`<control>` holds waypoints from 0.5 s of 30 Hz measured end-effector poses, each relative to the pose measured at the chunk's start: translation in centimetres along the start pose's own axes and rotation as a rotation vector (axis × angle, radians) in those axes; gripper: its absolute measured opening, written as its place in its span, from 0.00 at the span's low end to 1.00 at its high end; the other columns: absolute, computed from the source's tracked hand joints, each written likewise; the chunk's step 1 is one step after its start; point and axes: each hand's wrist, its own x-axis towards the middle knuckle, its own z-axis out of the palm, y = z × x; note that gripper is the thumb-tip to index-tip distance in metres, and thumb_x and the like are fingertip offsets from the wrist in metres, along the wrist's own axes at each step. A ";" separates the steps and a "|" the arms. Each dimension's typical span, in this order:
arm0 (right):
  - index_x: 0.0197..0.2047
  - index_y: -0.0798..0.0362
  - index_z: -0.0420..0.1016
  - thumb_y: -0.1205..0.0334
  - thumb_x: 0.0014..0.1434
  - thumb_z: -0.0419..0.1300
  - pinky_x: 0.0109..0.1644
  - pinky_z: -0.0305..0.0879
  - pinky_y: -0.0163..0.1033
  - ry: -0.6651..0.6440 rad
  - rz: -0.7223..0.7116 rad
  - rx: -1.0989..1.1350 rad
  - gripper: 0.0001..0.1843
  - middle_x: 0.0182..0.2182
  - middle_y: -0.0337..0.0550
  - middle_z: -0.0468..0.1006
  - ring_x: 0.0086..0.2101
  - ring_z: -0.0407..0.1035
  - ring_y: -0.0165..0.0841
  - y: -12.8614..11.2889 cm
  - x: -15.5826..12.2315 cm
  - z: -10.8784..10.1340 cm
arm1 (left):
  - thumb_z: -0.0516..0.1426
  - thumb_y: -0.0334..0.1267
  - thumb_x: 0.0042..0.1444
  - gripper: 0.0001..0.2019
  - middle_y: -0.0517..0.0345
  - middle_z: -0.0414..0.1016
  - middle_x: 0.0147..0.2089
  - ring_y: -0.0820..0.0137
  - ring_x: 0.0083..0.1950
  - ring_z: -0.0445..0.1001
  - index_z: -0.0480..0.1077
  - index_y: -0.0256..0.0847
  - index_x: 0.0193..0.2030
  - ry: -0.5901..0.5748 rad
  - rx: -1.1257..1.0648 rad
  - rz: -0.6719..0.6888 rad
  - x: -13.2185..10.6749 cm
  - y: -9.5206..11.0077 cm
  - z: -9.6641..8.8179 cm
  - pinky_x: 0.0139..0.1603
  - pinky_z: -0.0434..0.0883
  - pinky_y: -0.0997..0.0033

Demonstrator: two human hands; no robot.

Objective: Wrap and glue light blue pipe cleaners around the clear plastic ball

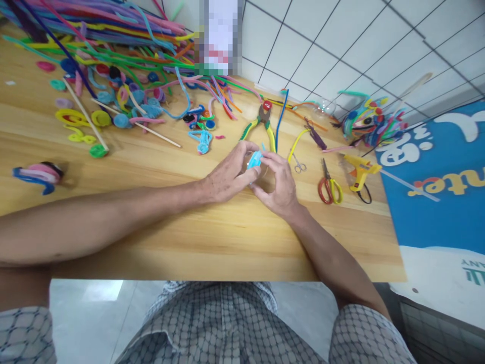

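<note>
Over the middle of the wooden table, a small light-blue coil of pipe cleaner (254, 160) sits between my two hands. My left hand (231, 174) pinches it between thumb and fingers from the left. From the other side, my right hand (280, 183) has its fingertips closed around the coil's edge, with a short blue end sticking up beside them. Just beyond my hands lie pliers (264, 117) with green and yellow handles. A blue pipe-cleaner figure (202, 140) lies to the left of the pliers.
Bundled colourful pipe cleaners (113, 30) fill the table's far left, with coiled pieces and wooden sticks (86, 114) nearer. At right are small scissors (299, 166), red-and-yellow scissors (329, 187), a yellow glue gun (361, 169) and a multicoloured pipe-cleaner creation (369, 121). A tiled wall (322, 45) stands behind.
</note>
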 end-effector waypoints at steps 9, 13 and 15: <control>0.80 0.42 0.58 0.63 0.68 0.69 0.71 0.78 0.69 -0.004 -0.019 -0.007 0.43 0.69 0.55 0.78 0.69 0.76 0.54 -0.2 0.2 -0.1 | 0.55 0.51 0.76 0.19 0.45 0.78 0.63 0.57 0.64 0.79 0.62 0.43 0.65 -0.025 0.035 -0.098 0.2 0.5 -0.6 0.69 0.79 0.48; 0.80 0.45 0.61 0.66 0.68 0.69 0.70 0.80 0.66 0.046 -0.068 -0.027 0.41 0.68 0.57 0.79 0.67 0.77 0.52 -0.3 0.3 0.0 | 0.56 0.52 0.74 0.23 0.44 0.76 0.66 0.56 0.68 0.78 0.62 0.43 0.68 -0.022 -0.004 -0.083 0.2 0.1 -0.6 0.71 0.78 0.47; 0.80 0.44 0.61 0.66 0.68 0.68 0.70 0.79 0.66 0.048 -0.074 -0.034 0.41 0.68 0.57 0.79 0.67 0.77 0.52 -0.2 0.2 0.0 | 0.57 0.53 0.74 0.25 0.42 0.75 0.67 0.54 0.68 0.77 0.62 0.42 0.69 -0.019 0.006 -0.082 0.1 0.0 -0.6 0.72 0.77 0.46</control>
